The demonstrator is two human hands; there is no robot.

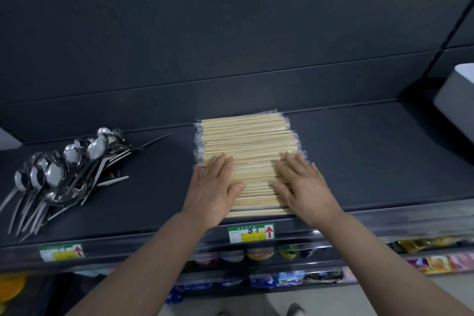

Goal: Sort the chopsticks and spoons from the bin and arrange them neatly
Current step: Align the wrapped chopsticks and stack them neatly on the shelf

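Note:
Several plastic-wrapped wooden chopsticks [246, 138] lie side by side in a flat stack in the middle of a dark shelf [359, 156]. My left hand [213, 187] rests flat on the stack's left end, fingers straight. My right hand [304, 183] lies flat on the right end in the same way. A heap of several metal spoons [64, 174] sits at the shelf's left, bowls pointing up and back, handles fanned toward the front edge.
A grey bin [459, 100] stands at the shelf's far right. Price labels [251, 233] hang on the shelf's front edge. Lower shelves hold coloured packets [282, 278]. The dark back panel rises behind the shelf.

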